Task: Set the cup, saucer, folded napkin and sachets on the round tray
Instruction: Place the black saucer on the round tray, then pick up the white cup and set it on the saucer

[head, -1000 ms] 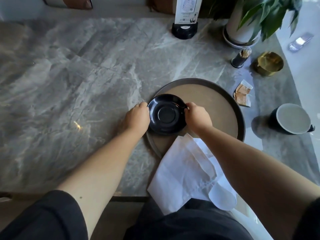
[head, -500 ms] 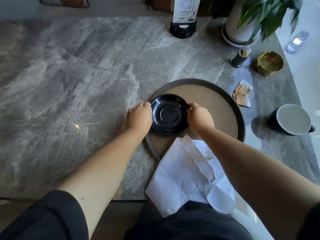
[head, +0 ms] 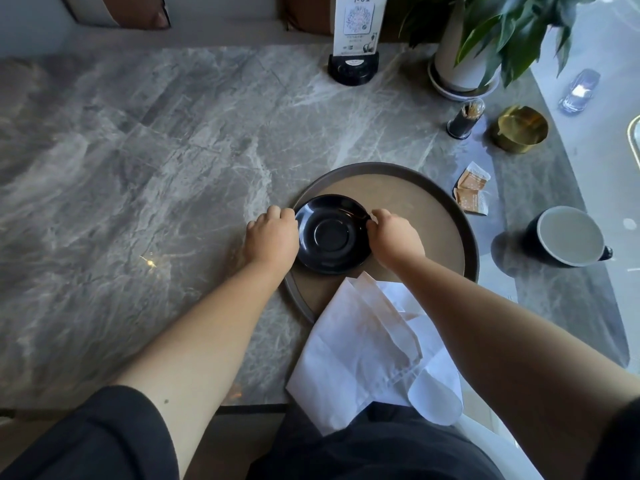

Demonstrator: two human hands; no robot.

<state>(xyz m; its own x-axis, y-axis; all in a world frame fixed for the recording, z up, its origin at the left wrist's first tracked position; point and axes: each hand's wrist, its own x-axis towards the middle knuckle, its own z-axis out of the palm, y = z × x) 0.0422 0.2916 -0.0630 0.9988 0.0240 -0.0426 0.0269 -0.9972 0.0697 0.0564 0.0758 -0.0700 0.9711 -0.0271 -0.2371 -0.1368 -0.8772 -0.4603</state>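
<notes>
Sliding saucer [head: 331, 233] further onto tray [head: 429, 202], left hand [head: 273, 237] and right hand [head: 394, 235] fingers gripping its rim; cup [head: 568, 237] beside tray next

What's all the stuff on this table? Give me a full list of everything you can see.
Table: one, grey marble.
Round tray: one, dark rim, tan inside, centre.
Saucer: one, black, on the tray's left part.
Napkin: one, white, overlapping the tray's near edge.
Sachets: two, tan and white, on the table right of the tray.
Cup: one, dark, pale inside, far right.
Gold bowl: one.
Toothpick jar: one, dark.
Potted plant: one, white pot.
Sign stand: one, black base.
Left hand and right hand: gripping opposite edges of the saucer.
</notes>
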